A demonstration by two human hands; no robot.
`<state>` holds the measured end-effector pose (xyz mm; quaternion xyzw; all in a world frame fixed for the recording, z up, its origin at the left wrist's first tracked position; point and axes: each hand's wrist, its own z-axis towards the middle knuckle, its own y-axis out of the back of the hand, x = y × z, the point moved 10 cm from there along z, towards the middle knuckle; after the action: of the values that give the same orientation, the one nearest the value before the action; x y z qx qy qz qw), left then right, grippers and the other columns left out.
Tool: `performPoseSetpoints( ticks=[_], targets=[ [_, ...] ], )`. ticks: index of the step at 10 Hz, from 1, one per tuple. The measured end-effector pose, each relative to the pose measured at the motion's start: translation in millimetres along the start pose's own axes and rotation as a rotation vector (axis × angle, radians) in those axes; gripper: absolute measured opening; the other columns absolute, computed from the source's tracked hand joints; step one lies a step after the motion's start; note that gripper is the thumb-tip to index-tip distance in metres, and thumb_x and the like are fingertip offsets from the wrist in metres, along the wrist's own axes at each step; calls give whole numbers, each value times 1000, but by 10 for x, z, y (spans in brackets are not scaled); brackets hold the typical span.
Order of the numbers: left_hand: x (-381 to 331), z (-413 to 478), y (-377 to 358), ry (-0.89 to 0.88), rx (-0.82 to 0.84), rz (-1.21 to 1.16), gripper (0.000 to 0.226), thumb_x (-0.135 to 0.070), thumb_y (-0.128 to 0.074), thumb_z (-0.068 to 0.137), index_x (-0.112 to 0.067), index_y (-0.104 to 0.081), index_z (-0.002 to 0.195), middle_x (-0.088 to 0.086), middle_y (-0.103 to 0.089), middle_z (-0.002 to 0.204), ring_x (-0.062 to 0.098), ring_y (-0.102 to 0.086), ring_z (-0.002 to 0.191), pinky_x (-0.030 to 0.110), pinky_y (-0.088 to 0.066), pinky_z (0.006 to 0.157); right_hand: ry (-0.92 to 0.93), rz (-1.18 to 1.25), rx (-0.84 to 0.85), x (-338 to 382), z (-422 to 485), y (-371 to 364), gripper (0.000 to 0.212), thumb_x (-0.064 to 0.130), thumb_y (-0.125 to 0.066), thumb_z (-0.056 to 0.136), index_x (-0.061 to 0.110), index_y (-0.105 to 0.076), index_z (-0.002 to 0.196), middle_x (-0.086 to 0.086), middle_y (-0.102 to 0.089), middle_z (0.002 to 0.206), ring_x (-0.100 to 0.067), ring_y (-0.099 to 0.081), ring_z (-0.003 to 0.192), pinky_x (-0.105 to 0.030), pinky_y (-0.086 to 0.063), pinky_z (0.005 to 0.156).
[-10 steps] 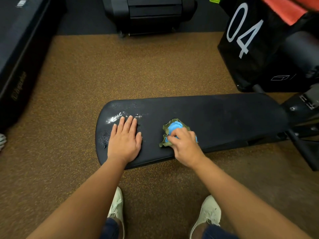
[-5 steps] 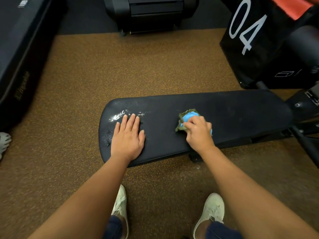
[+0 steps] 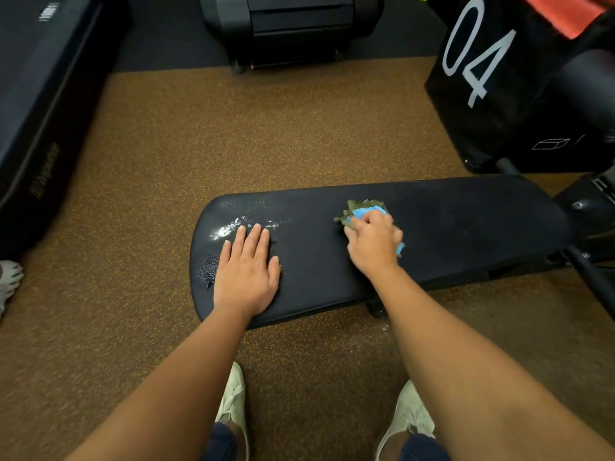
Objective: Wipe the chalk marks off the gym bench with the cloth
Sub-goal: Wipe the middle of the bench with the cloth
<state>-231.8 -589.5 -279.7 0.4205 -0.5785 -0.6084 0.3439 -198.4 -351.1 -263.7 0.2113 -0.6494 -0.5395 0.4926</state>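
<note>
White chalk marks lie well left of your right hand, which grips the crumpled blue-green cloth; your flat left hand rests just beside them.

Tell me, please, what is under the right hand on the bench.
A bunched green-and-blue cloth, which the right hand grips against the bench; whatever lies beneath the cloth is covered.

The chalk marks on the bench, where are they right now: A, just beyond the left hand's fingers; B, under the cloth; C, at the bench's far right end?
A: the chalk marks streak the bench just past the left hand, well apart from the cloth the right hand grips.
</note>
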Motion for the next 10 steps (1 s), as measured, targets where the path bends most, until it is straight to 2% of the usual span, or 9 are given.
performPoseSetpoints(
  ticks=[2,3,4,5,6,7,8,9,10],
  targets=[
    [-6,11,11,0,-6,-5,73,-51,-3,89,-19,-15,153,-1,-10,161,20,1,148,42,-4,120,379,-131,74,680,-470,-290,52,49,-33,89,21,-59,124,0,-52,126,-24,-47,118,-43,-32,90],
    [-6,17,14,1,-12,0,72,-51,-5,90,-19,-16,153,-1,-11,161,20,-1,148,42,-5,120,420,-217,67,565,-432,-266,62,63,-26,86,30,-51,132,-4,-43,142,-25,-37,132,-51,-29,99],
    [0,17,5,4,-11,11,71,-51,-5,90,-19,-15,153,-1,-10,161,20,0,148,42,-5,120,313,-268,116,497,-337,-354,64,73,-25,82,46,-34,139,-7,-19,155,-35,-13,142,-56,-19,108],
    [-8,16,10,1,-9,10,71,-51,-5,90,-19,-15,153,-1,-10,161,20,0,148,41,-4,120,212,-278,123,494,-129,-398,56,60,-31,92,41,-26,144,-11,-9,157,-38,-6,142,-54,-14,114],
    [-6,13,13,-2,-11,8,71,-51,-5,90,-19,-15,153,-1,-11,161,20,0,148,42,-5,120,116,-234,63,526,-34,-373,50,48,-37,96,32,-34,143,-11,-14,156,-38,-8,142,-52,-14,115],
    [-6,5,21,-2,-22,12,72,-50,-6,90,-18,-18,152,0,-13,160,21,-2,148,43,-7,119,352,-175,38,738,-269,-382,44,37,-44,93,24,-48,136,-3,-31,152,-40,-19,140,-57,-25,110],
    [-13,13,21,-1,-19,10,71,-50,-6,90,-18,-17,153,0,-13,160,21,-1,148,43,-7,119,748,-127,114,780,-489,-391,45,28,-59,84,24,-56,129,2,-45,145,-38,-33,136,-55,-31,105],
    [-7,18,22,2,-16,3,71,-51,-5,90,-19,-16,153,-2,-10,161,20,1,148,42,-5,119,657,-191,73,559,-33,-342,55,14,-70,75,21,-58,128,-7,-44,145,-44,-33,134,-59,-35,103],
    [-8,15,19,-4,-17,2,70,-51,-6,91,-20,-14,153,-2,-9,161,20,2,148,41,-3,120,151,-259,65,195,506,-242,51,25,-53,90,29,-42,139,-3,-17,157,-40,-7,142,-54,-17,114]
  ],
)
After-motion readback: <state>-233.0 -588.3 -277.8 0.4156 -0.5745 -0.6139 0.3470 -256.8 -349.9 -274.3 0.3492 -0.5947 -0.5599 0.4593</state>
